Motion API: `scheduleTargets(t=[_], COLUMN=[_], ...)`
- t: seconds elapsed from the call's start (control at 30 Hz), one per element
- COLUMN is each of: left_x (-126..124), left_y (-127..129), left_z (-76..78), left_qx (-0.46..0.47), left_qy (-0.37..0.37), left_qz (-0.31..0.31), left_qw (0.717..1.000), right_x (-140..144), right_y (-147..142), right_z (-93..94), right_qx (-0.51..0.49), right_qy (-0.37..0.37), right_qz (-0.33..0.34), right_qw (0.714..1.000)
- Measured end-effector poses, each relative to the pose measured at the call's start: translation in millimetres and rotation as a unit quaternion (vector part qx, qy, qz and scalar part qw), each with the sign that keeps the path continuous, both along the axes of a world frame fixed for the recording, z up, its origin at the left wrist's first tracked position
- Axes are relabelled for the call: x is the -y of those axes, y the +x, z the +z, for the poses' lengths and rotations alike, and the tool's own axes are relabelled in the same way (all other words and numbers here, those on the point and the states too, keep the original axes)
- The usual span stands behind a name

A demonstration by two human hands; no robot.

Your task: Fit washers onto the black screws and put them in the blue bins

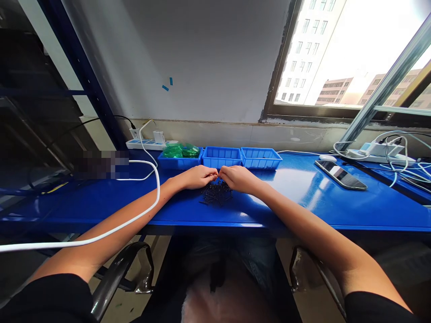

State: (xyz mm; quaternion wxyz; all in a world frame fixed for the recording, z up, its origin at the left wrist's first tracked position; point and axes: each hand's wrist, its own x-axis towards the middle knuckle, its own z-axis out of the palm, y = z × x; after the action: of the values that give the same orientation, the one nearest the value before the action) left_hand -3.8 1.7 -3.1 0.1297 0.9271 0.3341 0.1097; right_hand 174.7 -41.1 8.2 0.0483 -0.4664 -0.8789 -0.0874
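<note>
A: We have the screw pile (217,194) on the blue surface (303,197), just in front of the middle blue bin (221,157). Left hand (198,176) and right hand (238,178) meet over the pile's far edge, fingers pinched together on something small; what it is, we can't tell.

B: Axis? Nearer hand?

A: Screws lie every way, no single axis. Both hands equally near. Phone (340,174) well right of the pile; wall and window behind.

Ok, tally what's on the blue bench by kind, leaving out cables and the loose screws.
Blue bins: 3
Power strips: 2
Phone: 1
Total: 6
Both hands, left hand and right hand, meet over the screw pile.
</note>
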Motion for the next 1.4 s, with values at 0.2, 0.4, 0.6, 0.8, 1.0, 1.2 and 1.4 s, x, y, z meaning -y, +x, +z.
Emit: scheduleTargets(t=[0.2, 0.4, 0.6, 0.8, 1.0, 1.2, 1.4], left_x=[-0.6, -0.9, -0.2, -0.9, -2.0, -2.0, 0.0], left_y=[0.7, 1.0, 4.4, 4.3, 3.8, 2.4, 1.7], left_z=[-0.9, -2.5, -5.3, -7.4, -7.8, -4.1, -2.0], left_qx=[0.004, 0.018, 0.027, 0.031, 0.027, 0.016, 0.01], left_qy=[-0.004, -0.011, -0.003, 0.001, 0.001, 0.004, 0.004], left_qz=[0.003, -0.005, -0.04, -0.044, -0.04, -0.045, -0.037], left_qw=[1.0, 1.0, 0.999, 0.999, 0.999, 0.999, 0.999], right_x=[0.4, 0.3, 0.3, 0.1, 1.7, 3.2, 3.6], right_y=[-0.2, -0.6, -0.8, -1.4, -1.0, 0.6, 1.4], right_z=[-0.5, -0.9, 0.5, 0.6, 2.8, 6.0, 6.3], right_qx=[-0.003, -0.003, -0.003, 0.006, 0.009, -0.006, -0.024], right_qy=[0.0, 0.007, 0.019, 0.011, 0.006, -0.006, -0.009], right_qz=[-0.004, -0.01, -0.023, -0.028, -0.023, 0.004, 0.006], right_qw=[1.0, 1.0, 1.0, 1.0, 1.0, 1.0, 1.0])
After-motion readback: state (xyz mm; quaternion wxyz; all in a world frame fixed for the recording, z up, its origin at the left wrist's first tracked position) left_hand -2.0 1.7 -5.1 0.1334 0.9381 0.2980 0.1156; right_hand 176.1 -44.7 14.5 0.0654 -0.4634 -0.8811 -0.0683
